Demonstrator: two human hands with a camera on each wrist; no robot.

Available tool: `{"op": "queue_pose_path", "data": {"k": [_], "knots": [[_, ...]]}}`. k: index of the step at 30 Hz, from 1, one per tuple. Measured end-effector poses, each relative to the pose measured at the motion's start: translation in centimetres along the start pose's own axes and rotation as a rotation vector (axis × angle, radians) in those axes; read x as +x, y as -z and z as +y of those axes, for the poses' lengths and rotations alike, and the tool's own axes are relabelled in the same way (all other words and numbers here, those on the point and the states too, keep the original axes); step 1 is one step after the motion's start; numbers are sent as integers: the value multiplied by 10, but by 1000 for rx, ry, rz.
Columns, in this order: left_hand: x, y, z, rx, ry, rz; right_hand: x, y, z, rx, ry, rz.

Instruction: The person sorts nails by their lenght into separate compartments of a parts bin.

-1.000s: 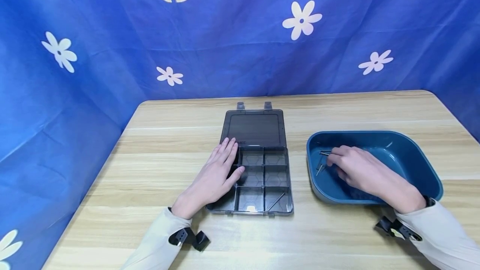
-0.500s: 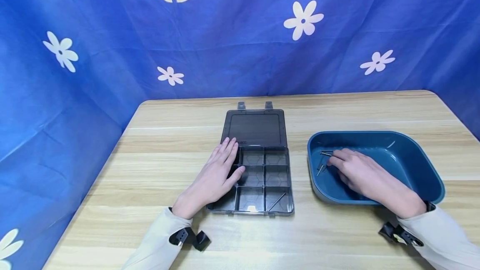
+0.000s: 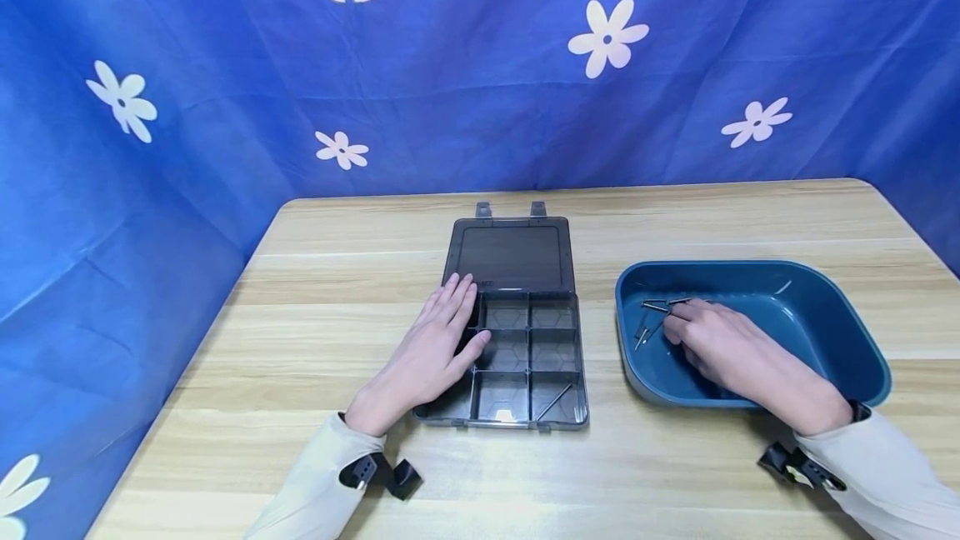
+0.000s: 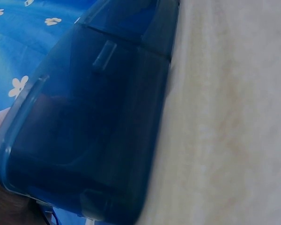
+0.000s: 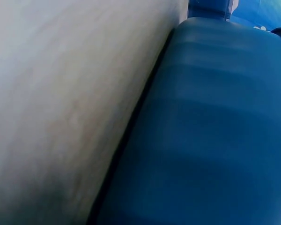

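Observation:
My left hand lies with straight fingers over the left side of a dark translucent compartment box, covering part of its left column. The box's lid is folded back. A slim, nail-like metal piece lies slantwise in the front right compartment. My right hand reaches into a blue plastic bin with its fingers bent down. Several thin metal pieces like nails or screws lie at the bin's left, by those fingers. The fingertips are hidden, so whether they pinch a piece does not show.
Both containers stand on a light wood-grain table, with a strip of tabletop between them. A blue curtain with flower shapes hangs behind and at the sides. The box's side wall fills much of the left wrist view, the bin's wall the right.
My right hand's fingers have shifted slightly right inside the bin, and more of the metal pieces show beside them. My left hand and the box have stayed put.

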State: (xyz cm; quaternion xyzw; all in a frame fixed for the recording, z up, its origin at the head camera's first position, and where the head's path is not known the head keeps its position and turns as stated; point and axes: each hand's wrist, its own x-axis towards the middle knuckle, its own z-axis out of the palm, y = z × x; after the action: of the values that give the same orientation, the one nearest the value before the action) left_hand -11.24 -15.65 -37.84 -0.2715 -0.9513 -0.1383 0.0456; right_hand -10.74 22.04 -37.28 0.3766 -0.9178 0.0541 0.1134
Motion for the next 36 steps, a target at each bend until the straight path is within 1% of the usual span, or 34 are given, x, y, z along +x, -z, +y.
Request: {"op": "queue_pose_path", "data": {"k": [5, 7, 10, 19, 28, 33, 36], "knots": [[0, 0, 0, -3, 1, -1, -1, 4, 0, 43, -73, -106], [0, 0, 0, -3, 0, 0, -1, 6, 1, 55, -86, -133], [0, 1, 0, -6, -1, 1, -1, 7, 2, 70, -87, -153], [0, 1, 0, -2, -8, 4, -3, 6, 4, 85, -97, -167], [0, 2, 0, -7, -4, -1, -2, 9, 2, 106, -74, -107], [0, 1, -1, -5, 2, -10, -1, 12, 0, 109, -77, -101], [0, 1, -1, 1, -5, -2, -1, 13, -1, 108, -70, -91]]}}
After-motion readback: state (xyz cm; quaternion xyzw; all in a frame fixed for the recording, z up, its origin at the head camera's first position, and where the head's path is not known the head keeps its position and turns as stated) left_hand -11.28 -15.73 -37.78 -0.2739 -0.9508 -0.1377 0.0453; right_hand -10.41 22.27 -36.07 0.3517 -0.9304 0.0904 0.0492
